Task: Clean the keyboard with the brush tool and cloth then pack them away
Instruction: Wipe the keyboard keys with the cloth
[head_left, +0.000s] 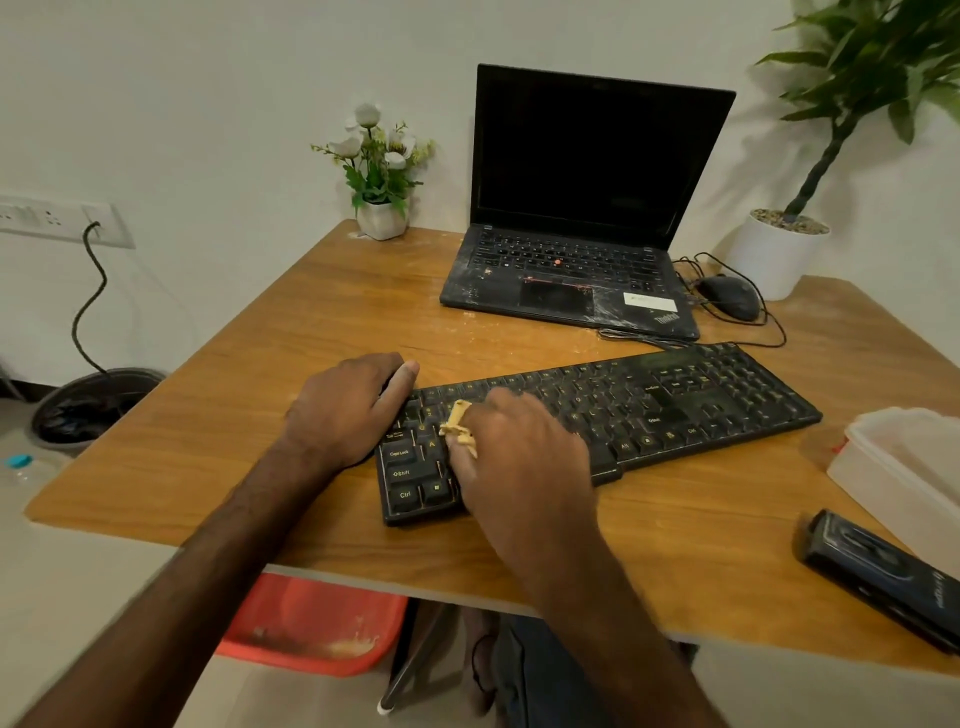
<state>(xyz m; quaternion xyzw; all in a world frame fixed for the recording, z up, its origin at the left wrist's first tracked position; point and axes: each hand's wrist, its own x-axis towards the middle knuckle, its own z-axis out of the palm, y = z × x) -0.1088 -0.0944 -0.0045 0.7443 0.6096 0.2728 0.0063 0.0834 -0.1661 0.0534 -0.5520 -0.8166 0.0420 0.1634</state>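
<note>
A black keyboard (675, 405) with yellow lettering lies slanted across the middle of the wooden table (234, 415). My left hand (348, 410) rests on its far left corner, fingers curled over the edge. My right hand (519, 447) lies on the left keys and holds a small yellow cloth (458, 426) bunched under the fingers; only a bit of it shows. At the table's right front edge lies a dark blue and black brush tool (878, 577). A clear plastic box (904, 462) stands at the right edge.
An open, dusty black laptop (571, 244) stands behind the keyboard, a black mouse (727, 296) with loose cables to its right. A small flower pot (382, 218) and a large potted plant (779, 249) stand at the back. A red bin (311, 629) sits under the table.
</note>
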